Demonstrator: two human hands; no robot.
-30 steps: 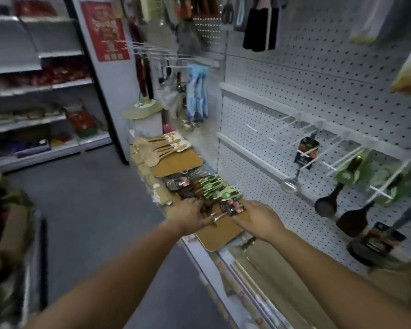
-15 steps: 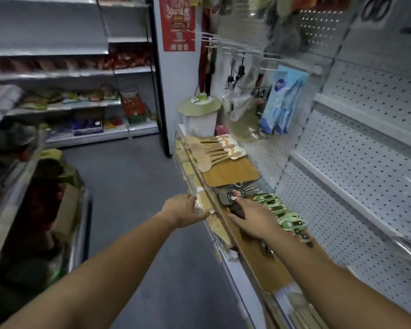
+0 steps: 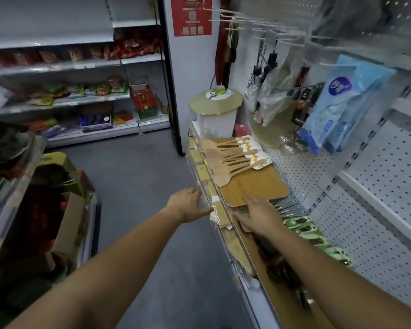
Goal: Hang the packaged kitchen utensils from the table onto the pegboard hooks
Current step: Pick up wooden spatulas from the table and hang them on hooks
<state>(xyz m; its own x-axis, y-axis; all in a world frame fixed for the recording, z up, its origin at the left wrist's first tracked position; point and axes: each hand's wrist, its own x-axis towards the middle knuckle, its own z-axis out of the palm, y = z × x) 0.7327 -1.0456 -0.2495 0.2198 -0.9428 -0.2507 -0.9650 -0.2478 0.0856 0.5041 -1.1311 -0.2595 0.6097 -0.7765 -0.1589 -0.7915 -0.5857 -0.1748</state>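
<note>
Packaged utensils lie along the wooden table (image 3: 254, 248) below the white pegboard (image 3: 375, 186): several wooden spatulas (image 3: 230, 160) at the far end, metal-handled ones (image 3: 288, 206) in the middle, green-carded dark ones (image 3: 306, 231) nearer me. My right hand (image 3: 259, 216) lies flat, fingers spread, on the utensil packs beside the metal ones. My left hand (image 3: 188, 205) hovers at the table's front edge with straight fingers and holds nothing. Empty white hooks (image 3: 259, 22) stick out of the pegboard above.
A white bin with a round lid (image 3: 215, 110) stands at the table's far end. Blue packets (image 3: 344, 103) and bagged tools hang on the pegboard. Shelves of goods (image 3: 76, 91) line the far wall. A low display of boxes (image 3: 33, 210) flanks the grey aisle on the left.
The view swung left, away from the hooks with hung ladles. Both hands left the utensil pile nearer me; my right hand slid further along the table, my left moved off to the front edge.
</note>
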